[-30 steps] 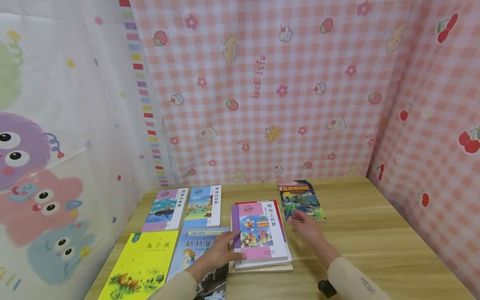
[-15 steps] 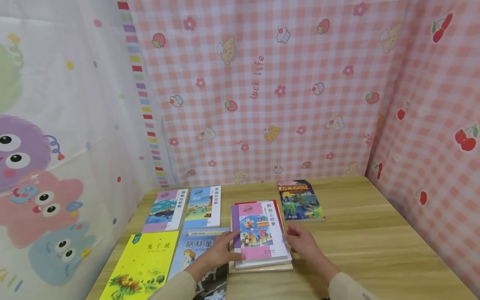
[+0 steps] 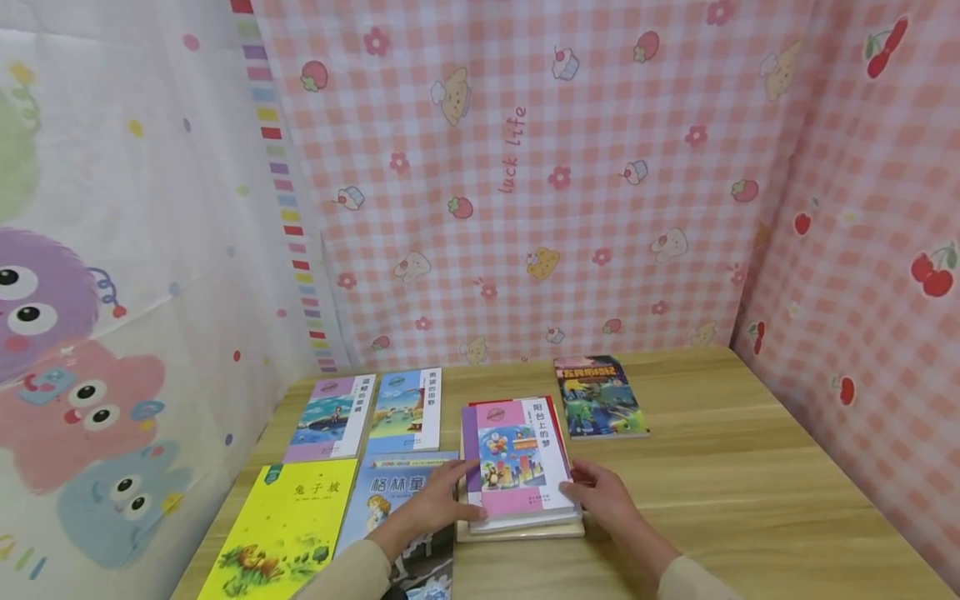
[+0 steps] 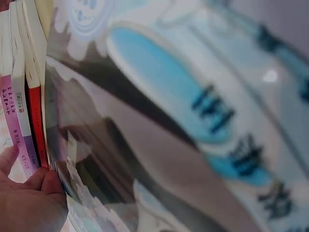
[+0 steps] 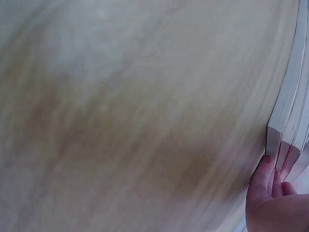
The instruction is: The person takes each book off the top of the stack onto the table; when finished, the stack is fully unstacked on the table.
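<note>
"luck life" runs up the checked cloth [image 3: 562,225] at upper centre. Lower left, the yellow book [image 3: 288,525] reads 兔子坡; beside it, a blue book [image 3: 384,500] shows 格林童. Lower centre, a pink book [image 3: 514,458] reads 阳台上的梦.

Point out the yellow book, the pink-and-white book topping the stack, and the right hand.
Yellow book [image 3: 279,525]: head view, middle of its front cover.
Pink-and-white book [image 3: 517,460]: head view, picture on its front cover.
Right hand [image 3: 606,498]: head view, back of the hand.

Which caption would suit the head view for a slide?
Left grip and right grip touching opposite sides of a book stack on a table.
</note>
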Demonstrator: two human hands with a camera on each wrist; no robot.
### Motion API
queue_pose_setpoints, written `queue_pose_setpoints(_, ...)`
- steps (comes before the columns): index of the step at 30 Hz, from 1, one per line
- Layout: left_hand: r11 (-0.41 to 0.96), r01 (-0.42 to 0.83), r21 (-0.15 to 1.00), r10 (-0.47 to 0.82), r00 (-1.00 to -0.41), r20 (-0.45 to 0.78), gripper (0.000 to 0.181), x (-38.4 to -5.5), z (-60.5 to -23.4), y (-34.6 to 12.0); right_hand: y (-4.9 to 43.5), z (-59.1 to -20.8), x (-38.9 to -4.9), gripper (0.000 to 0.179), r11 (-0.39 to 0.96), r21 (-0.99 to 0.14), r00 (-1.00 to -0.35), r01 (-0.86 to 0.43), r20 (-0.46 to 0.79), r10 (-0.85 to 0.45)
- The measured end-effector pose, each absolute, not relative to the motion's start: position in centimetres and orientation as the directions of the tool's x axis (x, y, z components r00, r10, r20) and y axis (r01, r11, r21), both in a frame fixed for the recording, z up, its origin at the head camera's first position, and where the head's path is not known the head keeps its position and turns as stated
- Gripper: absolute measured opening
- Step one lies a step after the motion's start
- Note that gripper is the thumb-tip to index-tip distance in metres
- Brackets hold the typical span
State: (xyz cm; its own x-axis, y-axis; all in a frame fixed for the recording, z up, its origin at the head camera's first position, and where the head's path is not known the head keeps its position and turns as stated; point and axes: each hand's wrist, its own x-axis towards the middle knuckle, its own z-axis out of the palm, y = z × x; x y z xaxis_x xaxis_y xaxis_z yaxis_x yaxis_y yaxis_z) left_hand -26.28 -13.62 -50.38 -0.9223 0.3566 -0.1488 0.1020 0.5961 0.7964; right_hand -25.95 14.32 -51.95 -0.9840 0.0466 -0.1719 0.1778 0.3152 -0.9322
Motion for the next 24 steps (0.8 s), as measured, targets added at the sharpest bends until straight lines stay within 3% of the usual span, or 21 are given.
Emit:
queue_pose_setpoints(15, 0.668, 0.11, 0.736, 0.273, -0.957, -0.104, 0.091, -26.5, -50.8, -12.4, 14.5, -51.6, -26.1, 0.046, 0.382, -0.907, -0.984, 0.178, -0.174, 0.044)
queue_pose_setpoints(24, 0.648, 0.152, 0.747, 0.329, -0.94, -0.094, 0.09, -26.3, -50.5, -13.0, 14.6, -51.3, -25.9, 0.041, 0.348, -0.921, -0.984, 0.174, -0.171, 0.04)
